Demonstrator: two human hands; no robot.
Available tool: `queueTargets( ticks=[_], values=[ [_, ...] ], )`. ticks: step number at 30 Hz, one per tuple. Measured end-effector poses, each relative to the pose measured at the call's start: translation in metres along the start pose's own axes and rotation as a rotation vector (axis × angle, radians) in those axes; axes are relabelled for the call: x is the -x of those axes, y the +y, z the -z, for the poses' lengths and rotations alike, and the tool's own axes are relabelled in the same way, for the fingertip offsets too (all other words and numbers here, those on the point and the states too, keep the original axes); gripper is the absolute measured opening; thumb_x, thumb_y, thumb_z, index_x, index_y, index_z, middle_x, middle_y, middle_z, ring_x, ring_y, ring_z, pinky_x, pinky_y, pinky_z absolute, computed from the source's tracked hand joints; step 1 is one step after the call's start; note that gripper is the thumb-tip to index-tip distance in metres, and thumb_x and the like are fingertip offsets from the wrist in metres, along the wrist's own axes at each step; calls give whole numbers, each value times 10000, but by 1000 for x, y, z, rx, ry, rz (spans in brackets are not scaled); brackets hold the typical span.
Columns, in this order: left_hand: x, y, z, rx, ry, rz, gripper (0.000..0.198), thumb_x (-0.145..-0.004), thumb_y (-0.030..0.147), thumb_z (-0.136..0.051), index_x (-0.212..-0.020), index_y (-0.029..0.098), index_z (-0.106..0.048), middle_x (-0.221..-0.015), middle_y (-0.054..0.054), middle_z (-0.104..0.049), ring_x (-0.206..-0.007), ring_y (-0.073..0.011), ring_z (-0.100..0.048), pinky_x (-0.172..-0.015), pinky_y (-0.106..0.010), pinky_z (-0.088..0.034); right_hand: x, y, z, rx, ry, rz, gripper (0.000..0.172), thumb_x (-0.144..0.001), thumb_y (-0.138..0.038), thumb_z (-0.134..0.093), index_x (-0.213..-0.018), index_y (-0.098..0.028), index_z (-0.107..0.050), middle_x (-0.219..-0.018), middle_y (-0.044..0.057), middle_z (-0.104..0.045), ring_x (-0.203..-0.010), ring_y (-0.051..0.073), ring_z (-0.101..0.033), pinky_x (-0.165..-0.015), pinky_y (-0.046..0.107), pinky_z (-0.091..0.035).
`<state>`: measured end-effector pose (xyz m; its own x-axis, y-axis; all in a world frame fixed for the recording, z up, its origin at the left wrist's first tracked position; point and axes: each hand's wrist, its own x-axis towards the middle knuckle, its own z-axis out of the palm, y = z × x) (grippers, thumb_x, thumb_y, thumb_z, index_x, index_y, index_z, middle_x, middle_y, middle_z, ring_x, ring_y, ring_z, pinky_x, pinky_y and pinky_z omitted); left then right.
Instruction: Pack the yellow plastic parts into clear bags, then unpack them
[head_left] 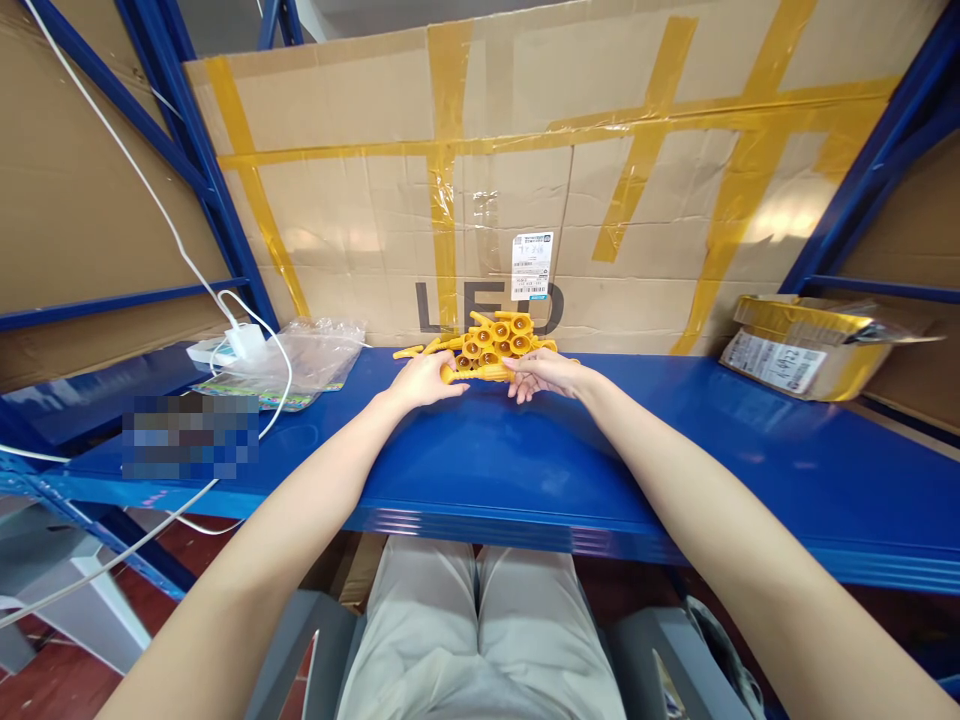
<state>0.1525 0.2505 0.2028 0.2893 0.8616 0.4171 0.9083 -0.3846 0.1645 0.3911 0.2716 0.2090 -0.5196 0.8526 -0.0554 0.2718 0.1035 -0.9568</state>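
Note:
A pile of several yellow plastic parts (499, 340) with round open ends lies on the blue shelf (525, 470), against the taped cardboard wall. Both arms reach forward to it. My left hand (425, 380) is curled, its fingers closed on the left end of one long yellow part (480, 373) lying in front of the pile. My right hand (541, 374) pinches the right end of the same part, fingers bent down onto the shelf. A few loose yellow parts (420, 350) lie just left of the pile.
A clear plastic bag (315, 355) and a white charger (244, 340) with a white cable (150, 190) sit at the left. A gold foil packet with a label (802, 350) lies at the right. Blue rack posts stand at both sides. Taped cardboard (525, 180) closes the back.

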Motion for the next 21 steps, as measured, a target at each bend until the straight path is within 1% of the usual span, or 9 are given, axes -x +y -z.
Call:
queueTargets(
  ticks=[4,11,14,17,19,21],
  values=[
    [2,1,1,-51,9,-18,409,-700,571,-621,-910,221,-588,-828,-25,-665,-812,-252,-635,-711,-323,-459,-3,2,-1,-55,-19,-28,363,-880,-428,-568,-721,-106,-617,-657,125,-701,-566,154,-669,-534,218,-542],
    [5,5,5,-158,33,-3,409,-742,550,-596,-1015,246,-580,-885,-34,-687,-867,-263,-656,-728,-317,-470,-6,3,-4,-174,-6,-92,370,-920,-397,-511,-694,-117,-598,-624,104,-688,-531,130,-650,-519,195,-532],
    [7,9,8,-189,69,18,410,-774,534,-578,-1070,252,-565,-942,-40,-690,-873,-261,-659,-725,-318,-475,-4,0,-4,-225,-4,-102,354,-925,-389,-504,-709,-122,-590,-624,92,-680,-529,122,-644,-523,188,-524],
    [8,12,11,-161,136,32,413,-804,509,-572,-1130,256,-547,-1051,-49,-669,-945,-257,-645,-756,-320,-480,-1,-8,-4,-298,-22,-87,283,-935,-341,-493,-792,-121,-599,-662,75,-685,-536,111,-634,-533,189,-519],
    [8,13,12,-93,183,19,495,-797,500,-597,-1224,270,-500,-1150,-50,-631,-1016,-247,-623,-799,-315,-480,1,-17,-5,-363,5,-38,212,-943,-277,-470,-863,-129,-600,-701,57,-689,-555,101,-626,-568,196,-528],
    [7,12,12,0,217,5,659,-774,501,-630,-1349,285,-391,-1227,-55,-586,-1057,-238,-604,-827,-313,-480,1,-29,-5,-400,108,40,149,-932,-226,-464,-910,-141,-585,-729,53,-686,-595,105,-629,-629,218,-543]
  ],
)
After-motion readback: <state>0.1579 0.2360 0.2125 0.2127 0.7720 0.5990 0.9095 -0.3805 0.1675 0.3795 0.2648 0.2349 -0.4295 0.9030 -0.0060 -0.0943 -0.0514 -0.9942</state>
